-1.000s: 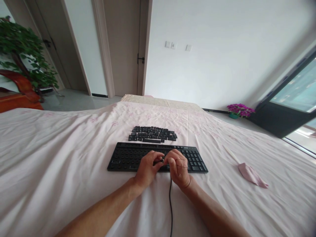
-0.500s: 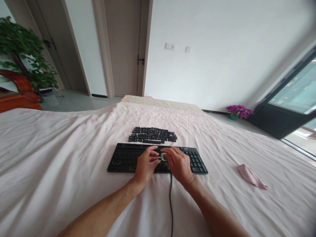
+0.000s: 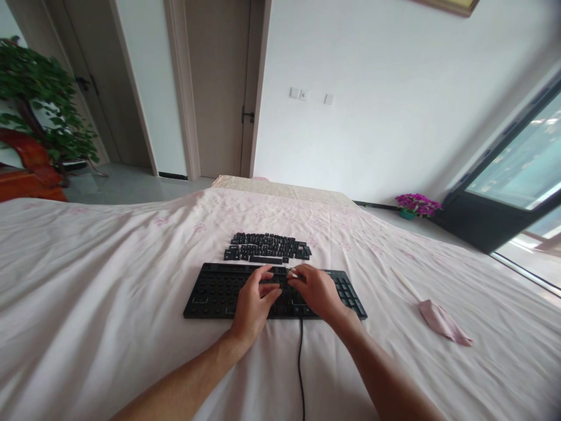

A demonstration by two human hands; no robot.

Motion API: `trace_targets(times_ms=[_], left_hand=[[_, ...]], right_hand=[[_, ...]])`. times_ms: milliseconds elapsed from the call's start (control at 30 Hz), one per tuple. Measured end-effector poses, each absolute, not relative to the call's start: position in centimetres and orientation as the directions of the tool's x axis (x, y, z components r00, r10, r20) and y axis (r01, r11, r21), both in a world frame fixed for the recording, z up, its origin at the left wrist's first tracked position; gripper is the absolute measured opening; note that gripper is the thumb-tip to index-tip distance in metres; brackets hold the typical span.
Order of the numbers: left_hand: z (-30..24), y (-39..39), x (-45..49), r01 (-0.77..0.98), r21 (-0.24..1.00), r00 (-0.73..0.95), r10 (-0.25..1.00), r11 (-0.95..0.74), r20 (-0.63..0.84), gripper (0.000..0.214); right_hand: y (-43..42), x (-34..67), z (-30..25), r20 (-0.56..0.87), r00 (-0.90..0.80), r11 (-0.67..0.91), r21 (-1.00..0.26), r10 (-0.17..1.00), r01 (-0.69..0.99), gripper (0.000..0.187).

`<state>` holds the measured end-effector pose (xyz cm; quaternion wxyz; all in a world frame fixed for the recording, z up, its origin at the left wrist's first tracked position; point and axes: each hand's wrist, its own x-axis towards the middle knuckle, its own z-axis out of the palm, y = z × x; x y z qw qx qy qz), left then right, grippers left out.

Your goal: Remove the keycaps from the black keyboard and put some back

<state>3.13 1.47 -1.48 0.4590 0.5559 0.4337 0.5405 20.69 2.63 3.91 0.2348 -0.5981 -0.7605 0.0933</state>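
A black keyboard (image 3: 214,292) lies across the bed, many of its keys stripped of their caps on the left and middle, with caps still on the number pad. Over its middle hovers my left hand (image 3: 254,301), thumb and fingers apart, with nothing visible between them. Beside it, my right hand (image 3: 318,292) pinches a small pale wire piece (image 3: 293,273) near the keyboard's upper edge; the fingers hide most of it. Behind the keyboard, loose black keycaps (image 3: 267,245) are laid out in rows, with a long space bar cap (image 3: 265,259) in front.
A black cable (image 3: 300,362) runs from the keyboard towards me over the wrinkled pink bedsheet (image 3: 144,280). To the right lies a stick with pink cloth (image 3: 442,321). Farther off are a potted purple plant (image 3: 416,204), a door (image 3: 219,88) and a wooden chair (image 3: 30,169).
My left thumb and fingers have parted. My right hand has drawn the wire piece up towards the keyboard's far edge, and its loop is now mostly covered. The view has tilted up slightly.
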Motion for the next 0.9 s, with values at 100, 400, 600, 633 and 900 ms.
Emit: trace_targets(times_ms=[100, 400, 600, 633, 900], left_hand=[[-1.5, 1.4, 3.1, 0.052, 0.962, 0.038, 0.964, -0.267, 0.265, 0.045], [-1.7, 1.5, 3.0, 0.175, 0.912, 0.08, 0.928, -0.372, 0.363, 0.034], [-1.8, 1.6, 3.0, 0.188, 0.9, 0.084, 0.92, -0.393, 0.384, 0.032], [-1.9, 1.6, 3.0, 0.188, 0.899, 0.084, 0.919, -0.395, 0.386, 0.032], [-2.1, 1.5, 2.9, 0.184, 0.893, 0.111, 0.912, -0.41, 0.396, 0.024]], right_hand=[[5.8, 22.3, 4.1, 0.214, -0.054, 0.135, -0.386, 0.975, 0.912, 0.012], [10.8, 23.4, 2.2, 0.13, -0.062, 0.093, -0.25, 0.99, 0.964, 0.019], [11.3, 23.2, 1.9, 0.113, -0.078, 0.103, -0.231, 0.99, 0.967, 0.02], [11.3, 23.2, 1.9, 0.108, -0.071, 0.095, -0.236, 0.992, 0.967, 0.019], [9.1, 23.6, 4.2, 0.305, -0.042, 0.183, -0.449, 0.951, 0.874, 0.038]])
